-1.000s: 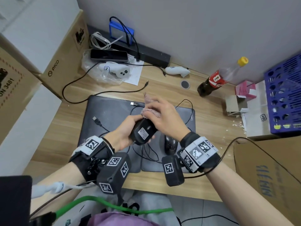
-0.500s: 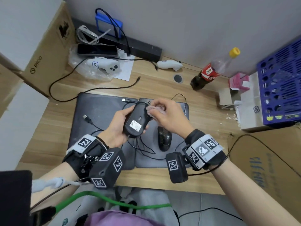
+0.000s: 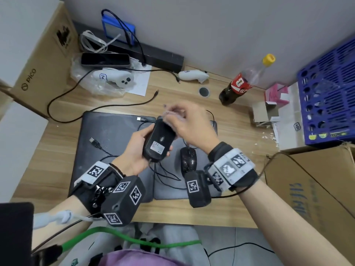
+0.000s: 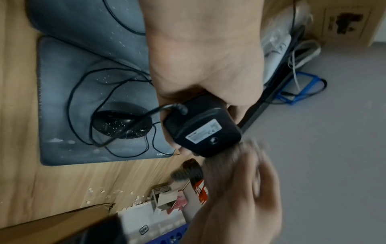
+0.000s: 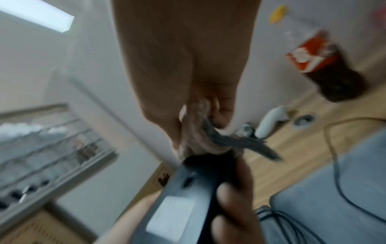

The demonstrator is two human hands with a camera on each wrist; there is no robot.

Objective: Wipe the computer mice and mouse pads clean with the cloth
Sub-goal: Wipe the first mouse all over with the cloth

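Two dark mouse pads [image 3: 107, 143] fill frame centre, w/ a second mouse [image 3: 188, 160] lying on the right one. Left hand [image 3: 134, 152] wraps the held mouse [image 3: 158, 143], underside up, long axis running lower-left to upper-right. Right hand [image 3: 189, 125], pinching the cloth [image 5: 200, 132], sits at its upper-right end

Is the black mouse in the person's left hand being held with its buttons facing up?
No, the left hand holds the black wired computer mouse belly up, its white label and sensor showing in the head view.
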